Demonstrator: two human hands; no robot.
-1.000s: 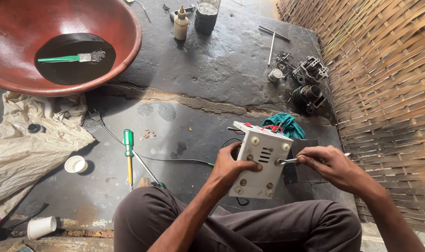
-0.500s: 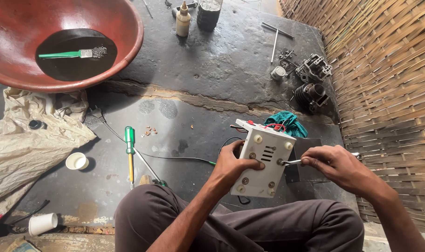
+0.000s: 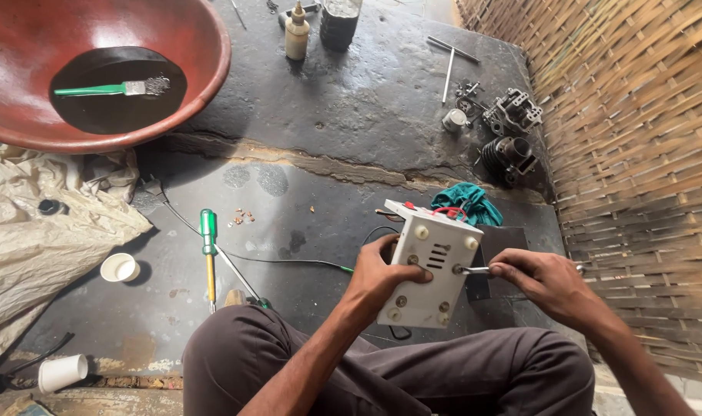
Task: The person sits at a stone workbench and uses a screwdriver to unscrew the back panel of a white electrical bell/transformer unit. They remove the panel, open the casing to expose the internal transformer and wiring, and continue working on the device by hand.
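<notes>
White box (image 3: 432,270): one, gripped by left hand (image 3: 385,271); right hand (image 3: 539,277) pinching one screwdriver (image 3: 474,270)

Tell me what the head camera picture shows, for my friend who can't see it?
A seated person's left hand steadies a white box over their lap while the right hand drives a metal tool into its side. On the dark floor lie a green-handled screwdriver and a red basin holding a brush.
</notes>
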